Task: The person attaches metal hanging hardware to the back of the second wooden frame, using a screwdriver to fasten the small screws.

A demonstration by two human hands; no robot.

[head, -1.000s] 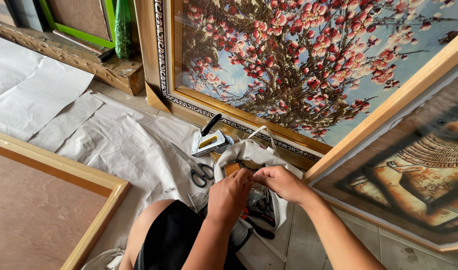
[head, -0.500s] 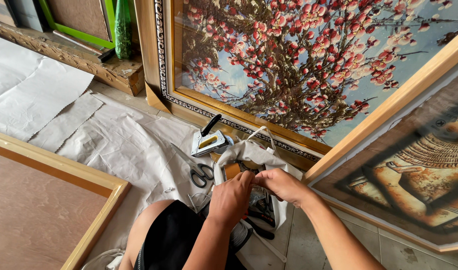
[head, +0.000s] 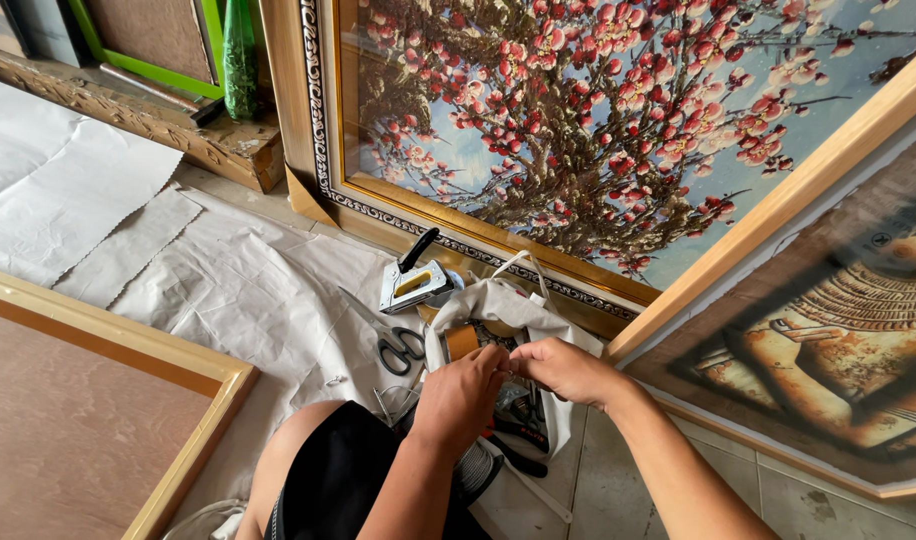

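My left hand [head: 463,392] and my right hand [head: 568,368] meet, fingertips together, over the mouth of a white cloth bag [head: 498,300] on the floor in front of my knee. Both hands have their fingers curled down into the bag, and what they grip is hidden. A brown tape roll [head: 462,342] stands in the bag just above my left hand. Dark tool handles [head: 518,432] show inside the bag beneath my hands.
A grey staple gun [head: 418,285] and black-handled scissors [head: 398,347] lie on crumpled white paper [head: 228,290] left of the bag. A framed blossom-tree painting [head: 598,130] leans behind, another framed picture [head: 838,330] stands right, a wooden-framed board [head: 88,400] lies left, and a green bottle [head: 240,60] stands far back.
My hands have stayed at the bag's mouth, working a little closer together. The cloth at the bag's top has shifted slightly.
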